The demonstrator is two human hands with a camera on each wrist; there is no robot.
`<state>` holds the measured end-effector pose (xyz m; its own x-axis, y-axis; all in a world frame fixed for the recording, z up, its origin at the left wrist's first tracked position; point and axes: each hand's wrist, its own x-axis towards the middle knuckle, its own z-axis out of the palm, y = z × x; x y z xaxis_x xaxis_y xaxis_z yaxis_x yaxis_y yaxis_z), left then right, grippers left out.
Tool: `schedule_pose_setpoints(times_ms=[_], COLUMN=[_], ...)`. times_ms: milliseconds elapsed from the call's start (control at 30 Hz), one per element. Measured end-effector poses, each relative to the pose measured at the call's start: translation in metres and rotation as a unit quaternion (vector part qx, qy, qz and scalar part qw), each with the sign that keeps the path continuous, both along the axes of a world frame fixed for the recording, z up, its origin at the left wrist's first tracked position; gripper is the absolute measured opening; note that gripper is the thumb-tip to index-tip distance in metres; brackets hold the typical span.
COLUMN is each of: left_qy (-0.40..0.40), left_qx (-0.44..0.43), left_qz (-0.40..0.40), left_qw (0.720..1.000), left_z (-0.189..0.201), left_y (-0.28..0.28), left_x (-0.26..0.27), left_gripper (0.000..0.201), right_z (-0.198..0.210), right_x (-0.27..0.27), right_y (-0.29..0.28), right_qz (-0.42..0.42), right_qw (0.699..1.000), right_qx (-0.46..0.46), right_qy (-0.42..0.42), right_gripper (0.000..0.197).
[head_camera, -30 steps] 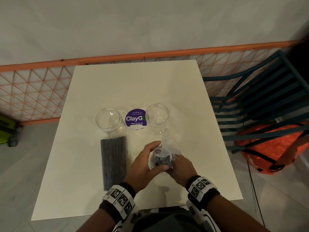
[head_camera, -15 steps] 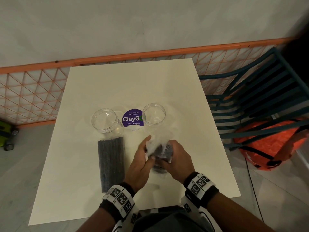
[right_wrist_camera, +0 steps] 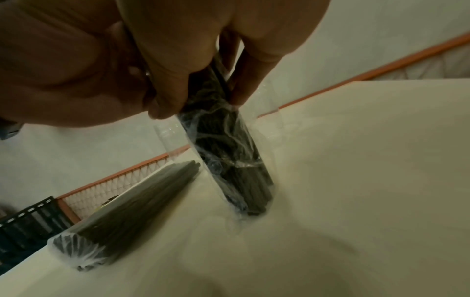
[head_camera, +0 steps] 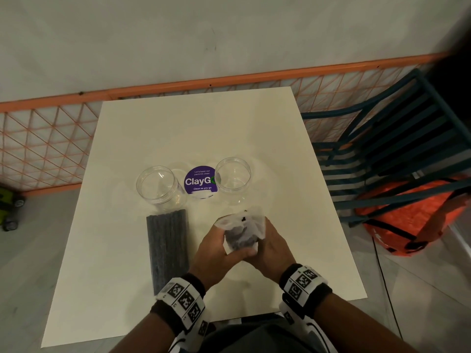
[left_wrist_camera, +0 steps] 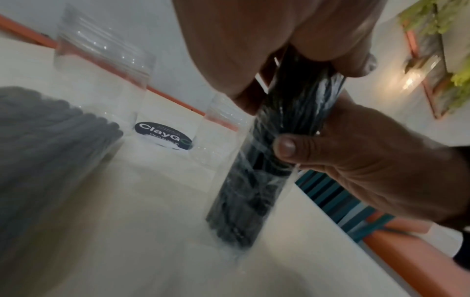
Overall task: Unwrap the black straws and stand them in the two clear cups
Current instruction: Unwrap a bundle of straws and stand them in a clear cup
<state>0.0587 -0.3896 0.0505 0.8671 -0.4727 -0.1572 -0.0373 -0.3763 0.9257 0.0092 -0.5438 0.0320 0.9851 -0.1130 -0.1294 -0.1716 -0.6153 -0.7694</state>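
Two clear cups, the left cup (head_camera: 156, 184) and the right cup (head_camera: 233, 178), stand empty at mid-table. Near the right cup, a bundle of black straws (head_camera: 240, 234) in clear plastic wrap stands upright with its lower end on the table (left_wrist_camera: 234, 237). My left hand (head_camera: 216, 250) grips the bundle from the left. On the other side my right hand (head_camera: 271, 247) holds it, thumb pressed on the wrap (left_wrist_camera: 284, 144). Loose wrap bunches above my fingers. A second wrapped bundle (head_camera: 168, 250) lies flat to the left, in front of the left cup.
A round purple ClayGo sticker (head_camera: 200, 180) sits between the cups on the cream table (head_camera: 193, 123). Behind the table runs an orange mesh fence (head_camera: 46, 138). To the right stands a dark teal slatted chair (head_camera: 382, 154) with an orange bag (head_camera: 407, 215) under it.
Both hands have kept hold of the bundle and brought it slightly farther from me, toward the right cup. The loose wrap at its top now stands higher above my fingers.
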Motion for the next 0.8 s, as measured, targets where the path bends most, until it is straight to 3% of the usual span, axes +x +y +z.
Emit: schedule_pose_setpoints(times_ms=[133,200,267,333,433,500,633,700,800], left_qy=[-0.004,-0.019,-0.041,-0.05,-0.032,-0.009,0.086,0.112,0.117], left_qx=[0.018,0.037,0.052,0.058,0.057,0.032,-0.089,-0.113,-0.079], left_qz=[-0.035,-0.048,-0.061,-0.065,-0.069,-0.071,-0.047,-0.015,0.001], left_qw=[0.999,0.998,0.996,0.995,0.995,0.997,0.991,0.987,0.99], left_z=[-0.017,-0.024,-0.027,-0.028,-0.023,-0.013,-0.005,-0.009,-0.014], left_y=[0.001,0.001,0.001,0.002,0.002,0.002,-0.002,-0.006,-0.008], left_x=[-0.002,-0.005,-0.006,-0.004,0.001,-0.001,-0.007,-0.007,-0.004], left_gripper=[0.051,0.043,0.047,0.049,0.052,0.057,0.087,0.073,0.058], right_z=[0.001,0.0,-0.005,-0.003,0.003,-0.001,-0.008,-0.011,-0.017], right_x=[0.002,0.003,0.004,0.006,0.006,0.004,0.004,0.005,0.002], right_y=[-0.007,-0.006,-0.009,-0.011,-0.013,-0.012,-0.006,-0.001,-0.001], right_qz=[0.033,0.045,0.052,0.042,0.028,0.048,0.073,0.08,0.08], right_qw=[0.998,0.995,0.992,0.997,0.999,0.998,0.995,0.992,0.992], right_qx=[-0.038,-0.09,-0.118,-0.047,0.036,-0.013,-0.072,-0.098,-0.097], right_qy=[0.03,0.007,-0.014,-0.033,0.008,0.025,0.011,0.008,0.018], right_gripper=[0.075,0.079,0.092,0.096,0.076,0.06,0.049,0.059,0.086])
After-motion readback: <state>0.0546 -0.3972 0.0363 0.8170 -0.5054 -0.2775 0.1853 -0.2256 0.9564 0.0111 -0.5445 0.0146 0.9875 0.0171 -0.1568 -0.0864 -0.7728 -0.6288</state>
